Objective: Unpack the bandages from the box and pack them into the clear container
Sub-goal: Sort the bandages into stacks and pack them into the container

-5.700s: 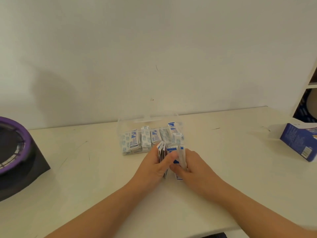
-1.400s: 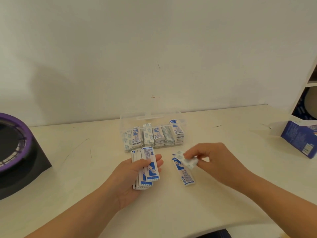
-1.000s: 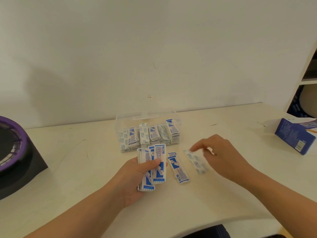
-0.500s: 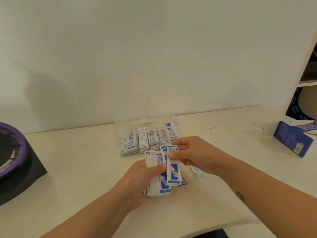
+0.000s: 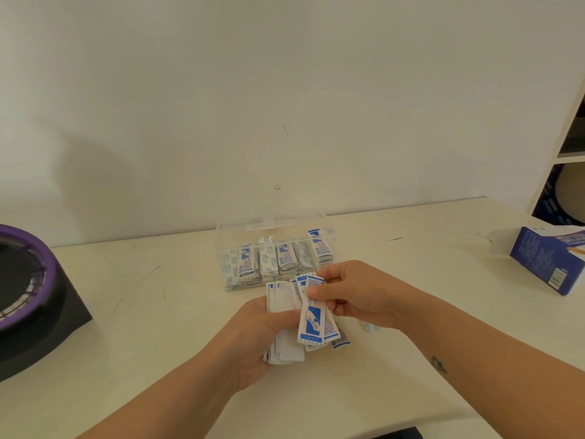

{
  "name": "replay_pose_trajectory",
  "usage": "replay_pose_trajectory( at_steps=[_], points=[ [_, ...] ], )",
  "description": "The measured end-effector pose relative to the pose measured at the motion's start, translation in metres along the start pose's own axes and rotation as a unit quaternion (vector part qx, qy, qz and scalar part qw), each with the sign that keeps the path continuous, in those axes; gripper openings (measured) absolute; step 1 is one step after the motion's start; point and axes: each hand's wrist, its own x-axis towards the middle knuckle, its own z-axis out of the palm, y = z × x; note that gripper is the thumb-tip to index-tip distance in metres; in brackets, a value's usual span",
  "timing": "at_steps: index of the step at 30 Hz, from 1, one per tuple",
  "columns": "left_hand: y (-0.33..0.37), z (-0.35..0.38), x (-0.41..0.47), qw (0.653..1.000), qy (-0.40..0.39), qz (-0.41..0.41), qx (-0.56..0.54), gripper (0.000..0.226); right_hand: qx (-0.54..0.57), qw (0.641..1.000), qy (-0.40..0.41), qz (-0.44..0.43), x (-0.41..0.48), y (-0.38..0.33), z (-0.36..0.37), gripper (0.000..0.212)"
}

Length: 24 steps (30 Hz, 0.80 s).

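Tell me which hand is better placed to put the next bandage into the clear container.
Probably the right hand: it pinches the front bandage of the stack and lies nearer the clear container. The left hand is busy gripping the stack.

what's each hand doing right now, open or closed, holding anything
Left hand: closed, gripping a stack of bandages.
Right hand: closed, pinching the front bandage of that stack near its top.
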Motion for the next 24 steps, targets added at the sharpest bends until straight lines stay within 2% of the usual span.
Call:
replay_pose_trajectory(
  at_steps=[4, 6, 9, 10, 12, 14, 16, 21, 24],
  points=[
    [0.007, -0.001, 0.0, 0.995, 0.016, -0.038, -0.09, 0.023, -0.036, 0.998, 0.061, -0.006, 0.005, -0.004, -0.013, 0.034],
    [0.011, -0.007, 0.002, 0.99, 0.039, -0.036, -0.128, 0.027, -0.084, 0.993, 0.087, -0.006, 0.004, -0.004, -0.019, 0.038],
    [0.012, -0.011, 0.002, 0.993, 0.055, -0.007, -0.103, 0.027, -0.225, 0.961, 0.156, -0.046, 0.003, -0.001, -0.02, 0.042],
    [0.012, -0.011, 0.001, 0.995, 0.055, -0.002, -0.085, 0.025, -0.233, 0.954, 0.175, -0.07, 0.002, -0.001, -0.018, 0.042],
    [0.01, -0.009, 0.0, 0.997, 0.053, 0.002, -0.055, 0.021, -0.194, 0.966, 0.149, -0.087, 0.0, -0.004, -0.012, 0.034],
    [0.009, -0.004, -0.001, 0.998, 0.046, 0.001, -0.033, 0.019, -0.169, 0.981, 0.075, -0.062, -0.002, -0.006, -0.002, 0.025],
    [0.009, -0.001, -0.003, 0.999, 0.032, 0.003, -0.03, 0.018, -0.159, 0.986, 0.035, -0.044, -0.001, -0.004, 0.004, 0.02],
    [0.013, -0.002, -0.007, 0.999, -0.006, 0.01, -0.05, 0.023, -0.084, 0.995, 0.047, -0.029, 0.002, -0.003, -0.002, 0.014],
    [0.011, -0.001, -0.006, 0.999, -0.012, 0.025, -0.033, 0.021, -0.033, 0.999, 0.02, -0.01, -0.001, -0.006, -0.004, 0.011]
  ],
)
